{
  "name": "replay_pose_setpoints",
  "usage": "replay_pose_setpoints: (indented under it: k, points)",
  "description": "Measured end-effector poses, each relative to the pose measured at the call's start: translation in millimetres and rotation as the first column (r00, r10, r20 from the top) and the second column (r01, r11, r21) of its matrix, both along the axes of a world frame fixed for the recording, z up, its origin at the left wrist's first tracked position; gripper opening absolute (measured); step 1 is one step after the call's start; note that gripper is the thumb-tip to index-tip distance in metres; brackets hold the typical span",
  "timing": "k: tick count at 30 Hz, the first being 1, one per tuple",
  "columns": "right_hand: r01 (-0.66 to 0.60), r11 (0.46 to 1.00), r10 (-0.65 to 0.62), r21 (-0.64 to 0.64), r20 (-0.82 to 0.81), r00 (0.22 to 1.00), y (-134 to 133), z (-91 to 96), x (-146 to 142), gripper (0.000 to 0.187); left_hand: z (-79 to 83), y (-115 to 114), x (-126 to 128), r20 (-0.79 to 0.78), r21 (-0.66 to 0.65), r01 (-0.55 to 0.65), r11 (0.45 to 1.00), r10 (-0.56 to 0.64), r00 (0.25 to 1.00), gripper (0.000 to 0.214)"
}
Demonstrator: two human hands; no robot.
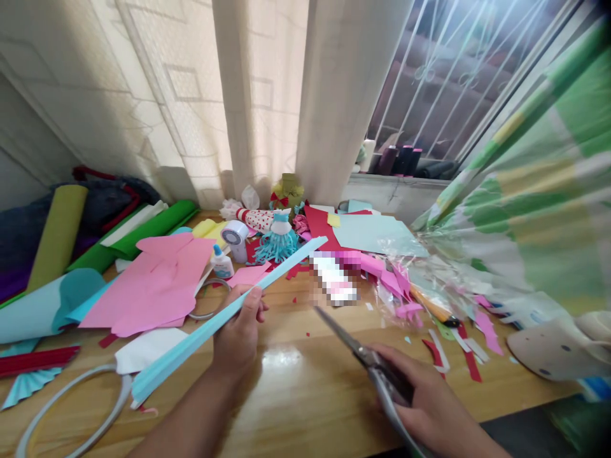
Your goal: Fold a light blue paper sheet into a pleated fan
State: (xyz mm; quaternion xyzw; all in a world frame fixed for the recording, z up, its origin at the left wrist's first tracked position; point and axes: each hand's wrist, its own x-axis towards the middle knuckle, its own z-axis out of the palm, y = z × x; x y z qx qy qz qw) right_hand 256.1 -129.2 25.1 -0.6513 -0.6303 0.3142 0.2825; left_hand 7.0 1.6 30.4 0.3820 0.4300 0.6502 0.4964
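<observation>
A: What's the room like?

B: A wooden table (pixel 296 337) stands under a window. A cream curtain (pixel 267 95) hangs at top centre, a green-striped curtain (pixel 525 191) sweeps in at the right, and a metal grille (pixel 443 83) fills the upper right.

A: Does anything hold anything?

B: Crumpled cellophane (pixel 410 280) sits right of centre, with pink paper (pixel 389 270) against it, though I can't tell if it's inside. Beside that, a blurred patch (pixel 334 278) hides whatever lies there.

A: Count things for me.

B: Three dark cylinders (pixel 401 160) stand on the sill (pixel 396 191). There are three paper rolls at the left: an olive roll (pixel 60 235), a green roll (pixel 153 222) and a white roll (pixel 133 222). There are two hoops: a large hoop (pixel 71 413) at lower left and a small hoop (pixel 205 299) by a pink sheet (pixel 147 286). There's one glue bottle (pixel 222 262).

A: And the hands?

B: They're apart. The left hand (pixel 236 331) clamps a folded blue paper strip (pixel 191 337) that runs diagonally up toward the centre. The right hand (pixel 424 394) grips scissors (pixel 382 372) at lower right, their tips near the strip but not touching it.
</observation>
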Motion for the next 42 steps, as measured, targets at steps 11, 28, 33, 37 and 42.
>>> replay_pose_setpoints:
  k: [11, 28, 33, 37, 42]
  points:
    - [-0.201, 0.978, 0.206, -0.063, 0.483, 0.851, 26.0, -7.3, -8.0, 0.054, -0.2, -2.9, 0.7, 0.002, 0.028, 0.097, 0.995, -0.097, 0.995, 0.022]
    - [-0.3, 0.607, -0.131, 0.736, 0.465, 0.876, 38.9, 37.3, -25.9, 0.054, 9.4, -22.8, -1.9, -0.566, 0.226, 0.436, 0.871, -0.247, 0.787, 0.003]
    - [-0.38, 0.6, -0.082, 0.704, 0.526, 0.846, 54.9, 43.6, -40.6, 0.028, 8.1, -19.1, -5.4, -0.691, 0.323, 0.545, 0.774, -0.201, 0.695, 0.017]
    - [-0.33, 0.473, -0.09, 0.817, 0.417, 0.904, 56.6, 41.2, -45.0, 0.019, 7.0, -20.7, -6.0, -0.603, 0.444, 0.515, 0.733, -0.18, 0.777, 0.03]
    - [-0.368, 0.446, -0.054, 0.816, 0.435, 0.899, 54.3, 37.8, -50.2, 0.016, 1.5, -43.6, -2.8, -0.237, 0.214, 0.522, 0.826, -0.474, 0.848, 0.041]
